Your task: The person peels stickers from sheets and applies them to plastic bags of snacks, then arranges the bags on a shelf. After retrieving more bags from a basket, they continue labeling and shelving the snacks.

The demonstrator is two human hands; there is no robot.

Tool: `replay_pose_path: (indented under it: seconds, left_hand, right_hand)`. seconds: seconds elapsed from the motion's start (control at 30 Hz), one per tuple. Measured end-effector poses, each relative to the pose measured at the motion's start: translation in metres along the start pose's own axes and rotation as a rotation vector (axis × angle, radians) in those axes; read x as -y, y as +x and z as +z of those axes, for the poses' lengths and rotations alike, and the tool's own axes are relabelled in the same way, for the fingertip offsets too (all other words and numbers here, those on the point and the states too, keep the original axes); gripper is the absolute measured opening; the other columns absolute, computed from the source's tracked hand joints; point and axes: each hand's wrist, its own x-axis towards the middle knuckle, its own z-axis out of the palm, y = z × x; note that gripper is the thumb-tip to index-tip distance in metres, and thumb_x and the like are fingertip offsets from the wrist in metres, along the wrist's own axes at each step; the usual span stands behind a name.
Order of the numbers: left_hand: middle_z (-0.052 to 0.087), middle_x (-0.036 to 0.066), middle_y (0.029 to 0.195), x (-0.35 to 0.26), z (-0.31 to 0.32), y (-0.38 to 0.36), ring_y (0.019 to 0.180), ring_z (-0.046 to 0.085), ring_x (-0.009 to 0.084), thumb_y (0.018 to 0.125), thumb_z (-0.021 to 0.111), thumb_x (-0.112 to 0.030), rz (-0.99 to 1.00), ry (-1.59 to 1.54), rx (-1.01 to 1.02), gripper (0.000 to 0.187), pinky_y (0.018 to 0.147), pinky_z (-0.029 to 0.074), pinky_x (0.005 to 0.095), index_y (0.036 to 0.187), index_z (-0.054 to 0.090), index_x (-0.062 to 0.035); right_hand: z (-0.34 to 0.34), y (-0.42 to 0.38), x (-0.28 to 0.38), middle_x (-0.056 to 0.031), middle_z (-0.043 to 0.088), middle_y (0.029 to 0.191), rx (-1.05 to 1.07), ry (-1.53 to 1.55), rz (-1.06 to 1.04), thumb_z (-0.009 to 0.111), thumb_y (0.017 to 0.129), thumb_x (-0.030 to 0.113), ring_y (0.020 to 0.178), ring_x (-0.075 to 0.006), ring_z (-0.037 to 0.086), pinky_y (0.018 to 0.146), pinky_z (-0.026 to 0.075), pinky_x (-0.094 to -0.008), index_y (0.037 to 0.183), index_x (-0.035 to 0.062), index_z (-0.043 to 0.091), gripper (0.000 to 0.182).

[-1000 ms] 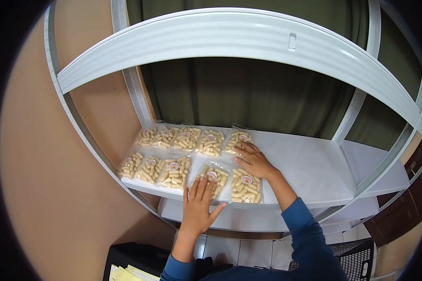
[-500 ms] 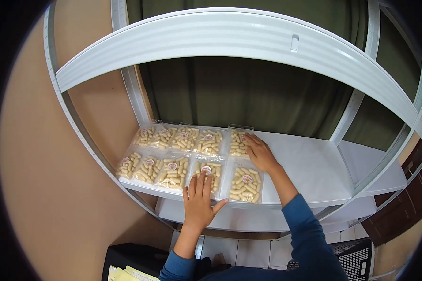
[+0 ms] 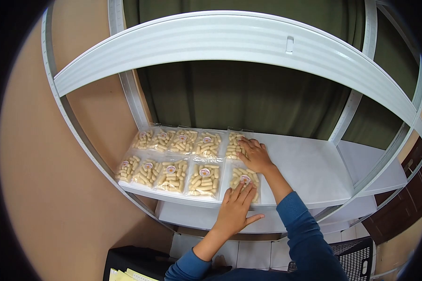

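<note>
Clear plastic bags of pale, finger-shaped snack pieces, each with a round sticker, lie in two rows on a white shelf (image 3: 309, 168). My left hand (image 3: 234, 210) rests with fingers spread on the lower part of the front-row right-end bag (image 3: 241, 174). Over the right side of the back-row right-end bag (image 3: 233, 149) lies my right hand (image 3: 255, 155), fingers extended and partly covering it. Beside my left hand is another front-row bag (image 3: 204, 180), fully visible with its sticker facing up.
A white shelf beam (image 3: 220, 37) arches across above the bags. Dark green curtain (image 3: 248, 93) hangs behind. A lower shelf (image 3: 192, 213) sits beneath. Near the floor are a black perforated basket (image 3: 356, 257) and yellow papers (image 3: 126, 275) on something black.
My left hand has moved right, from the neighbouring front-row bag to the right-end one. My right hand has shifted slightly left and down on the back-row bag.
</note>
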Motion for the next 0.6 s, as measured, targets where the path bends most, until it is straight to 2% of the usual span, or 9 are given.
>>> replay_pose_path:
  seconds: [0.23, 0.27, 0.3, 0.37, 0.4, 0.47, 0.5, 0.57, 0.6]
  left_hand:
    - [0.037, 0.013, 0.129, -0.003, 0.009, -0.003, 0.122, 0.029, 0.0303, 0.072, 0.055, -0.054, -0.142, 0.065, -0.061, 0.073, 0.095, 0.025, 0.0482, 0.122, 0.039, -0.0025]
    - [0.036, 0.013, 0.129, -0.002, 0.011, -0.004, 0.122, 0.029, 0.0303, 0.072, 0.055, -0.054, -0.149, 0.071, -0.07, 0.074, 0.095, 0.025, 0.0488, 0.122, 0.039, -0.0027]
    - [0.036, 0.013, 0.129, -0.001, 0.013, -0.003, 0.122, 0.029, 0.0302, 0.071, 0.054, -0.055, -0.156, 0.076, -0.081, 0.075, 0.095, 0.024, 0.0495, 0.123, 0.039, -0.0028]
    - [0.036, 0.013, 0.129, -0.001, 0.014, -0.002, 0.122, 0.029, 0.03, 0.072, 0.054, -0.055, -0.169, 0.081, -0.093, 0.074, 0.095, 0.024, 0.0491, 0.123, 0.039, -0.0031]
    - [0.036, 0.013, 0.129, -0.001, 0.015, -0.002, 0.122, 0.029, 0.0299, 0.072, 0.054, -0.055, -0.166, 0.079, -0.101, 0.074, 0.095, 0.024, 0.0488, 0.122, 0.039, -0.003]
    - [0.037, 0.013, 0.128, 0.002, 0.017, -0.002, 0.122, 0.029, 0.0292, 0.072, 0.054, -0.055, -0.157, 0.08, -0.124, 0.073, 0.095, 0.024, 0.0477, 0.121, 0.039, -0.0025]
    - [0.037, 0.013, 0.128, 0.003, 0.018, -0.002, 0.122, 0.029, 0.0292, 0.072, 0.054, -0.055, -0.162, 0.086, -0.127, 0.073, 0.095, 0.024, 0.0477, 0.121, 0.039, -0.0025]
    - [0.037, 0.013, 0.128, 0.004, 0.021, -0.004, 0.123, 0.028, 0.0288, 0.072, 0.054, -0.055, -0.17, 0.084, -0.127, 0.073, 0.095, 0.022, 0.0475, 0.121, 0.039, -0.0022]
    - [0.036, 0.012, 0.129, 0.003, 0.021, -0.004, 0.123, 0.027, 0.0285, 0.072, 0.054, -0.054, -0.184, 0.074, -0.112, 0.073, 0.096, 0.021, 0.0477, 0.121, 0.039, -0.0027]
  right_hand:
    - [-0.018, 0.024, 0.007, -0.0077, 0.042, 0.127, 0.046, -0.061, -0.011, 0.051, 0.079, 0.037, 0.12, -0.0301, 0.03, 0.098, 0.023, -0.0438, 0.116, 0.007, 0.048, 0.048]
    - [-0.012, 0.033, 0.012, -0.006, 0.044, 0.126, -0.064, -0.023, -0.116, 0.05, 0.08, 0.033, 0.122, -0.0299, 0.03, 0.099, 0.021, -0.0466, 0.113, 0.0076, 0.051, 0.042]
    - [-0.006, 0.044, 0.021, -0.006, 0.044, 0.126, -0.071, -0.028, -0.125, 0.05, 0.08, 0.033, 0.122, -0.0299, 0.03, 0.099, 0.021, -0.0466, 0.113, 0.0076, 0.051, 0.042]
    - [0.008, 0.063, 0.041, -0.0034, 0.048, 0.122, -0.072, 0.058, -0.329, 0.047, 0.082, 0.029, 0.122, -0.0295, 0.03, 0.1, 0.018, -0.0515, 0.111, 0.0097, 0.053, 0.036]
    - [0.012, 0.07, 0.05, -0.0034, 0.048, 0.122, -0.074, 0.056, -0.336, 0.047, 0.082, 0.029, 0.122, -0.0295, 0.03, 0.1, 0.018, -0.0515, 0.111, 0.0097, 0.053, 0.036]
    - [0.019, 0.079, 0.065, -0.0017, 0.05, 0.12, 0.087, -0.057, -0.289, 0.044, 0.084, 0.027, 0.123, -0.0294, 0.03, 0.101, 0.015, -0.055, 0.11, 0.0113, 0.054, 0.032]
    - [0.02, 0.081, 0.07, -0.0017, 0.05, 0.12, 0.086, -0.054, -0.297, 0.044, 0.084, 0.027, 0.123, -0.0294, 0.03, 0.101, 0.015, -0.055, 0.11, 0.0113, 0.054, 0.032]
    - [0.02, 0.08, 0.075, 0.0016, 0.05, 0.121, 0.257, -0.115, -0.167, 0.04, 0.086, 0.031, 0.125, -0.0291, 0.027, 0.102, 0.012, -0.0536, 0.114, 0.0114, 0.052, 0.036]
    - [0.022, 0.08, 0.075, 0.0016, 0.05, 0.121, 0.261, -0.115, -0.175, 0.04, 0.086, 0.031, 0.125, -0.0291, 0.027, 0.102, 0.012, -0.0536, 0.114, 0.0114, 0.052, 0.036]
